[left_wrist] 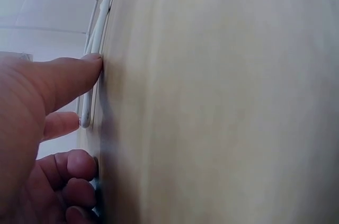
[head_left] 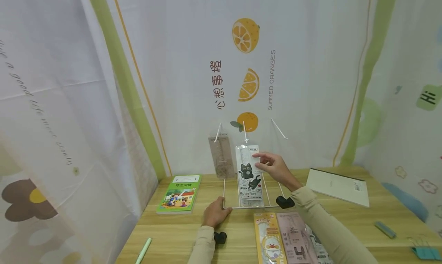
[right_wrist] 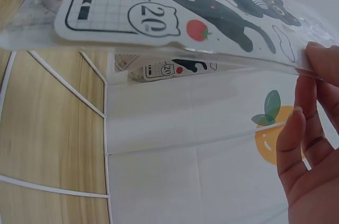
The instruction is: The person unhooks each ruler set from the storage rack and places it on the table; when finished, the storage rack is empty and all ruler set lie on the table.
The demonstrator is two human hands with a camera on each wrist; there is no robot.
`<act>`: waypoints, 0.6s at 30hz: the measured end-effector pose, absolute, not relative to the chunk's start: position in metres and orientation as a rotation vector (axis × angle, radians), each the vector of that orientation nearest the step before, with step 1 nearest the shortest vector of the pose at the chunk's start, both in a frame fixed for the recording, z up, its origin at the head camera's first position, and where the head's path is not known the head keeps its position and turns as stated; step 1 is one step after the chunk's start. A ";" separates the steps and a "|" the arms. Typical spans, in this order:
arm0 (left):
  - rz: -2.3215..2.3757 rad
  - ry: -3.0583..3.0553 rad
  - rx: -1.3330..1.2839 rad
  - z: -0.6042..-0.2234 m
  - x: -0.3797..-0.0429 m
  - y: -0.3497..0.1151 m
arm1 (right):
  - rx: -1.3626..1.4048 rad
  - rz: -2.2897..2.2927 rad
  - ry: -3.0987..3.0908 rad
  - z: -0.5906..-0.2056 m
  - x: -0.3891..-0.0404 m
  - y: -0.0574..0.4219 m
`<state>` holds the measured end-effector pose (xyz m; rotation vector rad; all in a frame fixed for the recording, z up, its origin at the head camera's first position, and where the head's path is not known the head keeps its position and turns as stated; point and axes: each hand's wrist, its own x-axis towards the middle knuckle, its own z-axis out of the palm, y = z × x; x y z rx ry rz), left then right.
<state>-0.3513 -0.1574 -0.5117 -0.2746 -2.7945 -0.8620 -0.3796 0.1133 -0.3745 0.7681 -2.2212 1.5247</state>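
Note:
A clear packet of a ruler set [head_left: 249, 175] with black cats on its card hangs at the middle hook of a white wire rack [head_left: 241, 207]. My right hand [head_left: 272, 166] pinches its right edge, thumb [right_wrist: 324, 64] on the printed face and a finger behind. At the rack's front left corner, my left hand [head_left: 215, 212] holds the bottom wire between thumb [left_wrist: 74, 78] and forefinger. On the left hook hangs a pinkish-grey ruler packet [head_left: 222, 156]. The right hook [head_left: 279, 128] carries nothing.
An orange duck packet [head_left: 271, 239] and a pink ruler packet [head_left: 293, 237] lie before the rack. A green book [head_left: 179, 194] is left; a pale notebook [head_left: 336, 186] is right. A green pen [head_left: 143, 250], grey-green block [head_left: 385, 230] and teal binder clip [head_left: 426, 252] lie nearer.

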 end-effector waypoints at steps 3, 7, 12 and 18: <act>-0.870 -2.796 -0.272 -0.512 -0.352 -0.156 | 0.766 1.539 -2.214 -0.373 -0.375 0.115; -0.864 -2.798 -0.272 -0.512 -0.352 -0.157 | 0.767 1.571 -2.184 -0.373 -0.370 0.116; -0.869 -2.809 -0.277 -0.512 -0.353 -0.157 | 0.767 1.605 -2.152 -0.368 -0.356 0.117; -0.866 -2.828 -0.272 -0.510 -0.353 -0.158 | 0.754 1.720 -2.097 -0.364 -0.339 0.116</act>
